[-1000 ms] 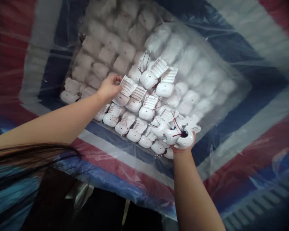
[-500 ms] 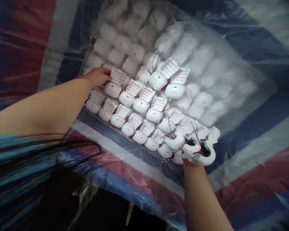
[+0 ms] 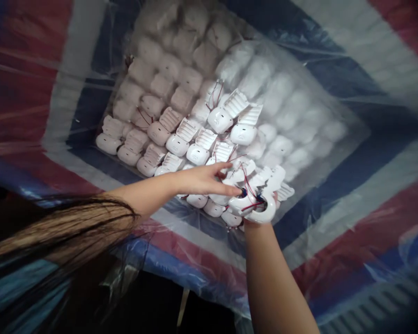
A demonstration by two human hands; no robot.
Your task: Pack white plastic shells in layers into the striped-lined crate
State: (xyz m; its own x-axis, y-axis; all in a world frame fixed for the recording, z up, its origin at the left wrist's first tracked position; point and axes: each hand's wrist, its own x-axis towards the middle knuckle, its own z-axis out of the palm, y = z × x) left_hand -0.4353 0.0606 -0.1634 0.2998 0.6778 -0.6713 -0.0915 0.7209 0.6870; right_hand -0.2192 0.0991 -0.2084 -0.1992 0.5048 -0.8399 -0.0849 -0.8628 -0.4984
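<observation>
I look down into a deep bag lined with clear plastic film (image 3: 327, 153). Rows of small white plastic housings (image 3: 181, 139) with ribbed flaps and red wires are laid out on the film. My right hand (image 3: 261, 218) is closed under a bunch of the same white wired housings (image 3: 256, 199), held above the near rows. My left hand (image 3: 207, 180) reaches across from the left, fingers stretched out, with its fingertips touching the held bunch.
More white housings (image 3: 282, 102) lie blurred under a plastic sheet at the back and right. The bag's red, white and blue striped walls (image 3: 369, 218) rise on all sides. Dark hair (image 3: 62, 227) hangs at the lower left.
My left hand has left the far-left row and swung right to the bunch in my right hand. The right hand has stayed put with its bunch.
</observation>
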